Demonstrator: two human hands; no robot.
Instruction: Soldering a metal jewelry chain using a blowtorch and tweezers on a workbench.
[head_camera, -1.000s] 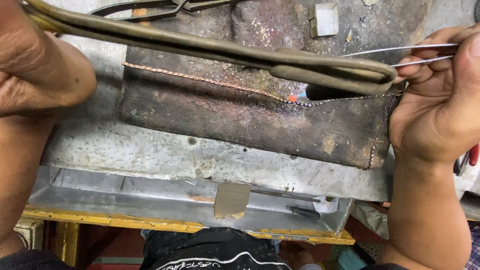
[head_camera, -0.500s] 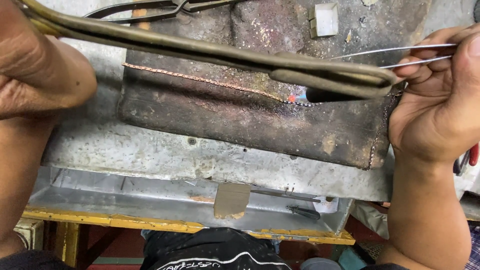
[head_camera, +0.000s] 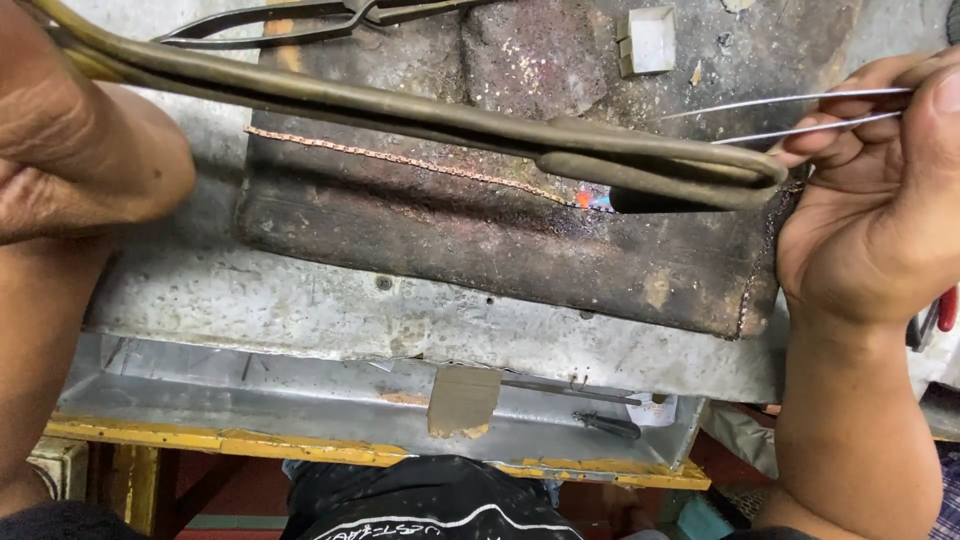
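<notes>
**Torch flame at the chain's end, both hands steady**

The left hand (head_camera: 70, 150) sits at the left edge of the view, fist closed round the near end of a long brass-coloured metal blowtorch pipe (head_camera: 400, 110), forearm dropping straight down the frame. The pipe runs across to the right, loops back, and ends in a dark nozzle with a small orange-blue flame (head_camera: 592, 200) at its tip. The right hand (head_camera: 880, 220) comes in from the right edge, wrist bent upward, thumb and fingertips pinched on a pair of thin silver steel tweezers (head_camera: 790, 113) whose two prongs reach left above the pipe's loop.

The flame meets the right end of a thin copper-coloured woven chain (head_camera: 400, 160), which lies in a slanted line along the top of a dark scorched rectangular soldering block (head_camera: 480, 250). The block rests on a grey pitted metal bench tray (head_camera: 400, 310). A pair of dark iron tongs (head_camera: 300, 20) lies beyond the pipe, and a small white square block (head_camera: 650, 40) sits further right.

Against half a second ago, both hands hold the same grips and places; the flame stands at the same point on the chain, a little brighter.
</notes>
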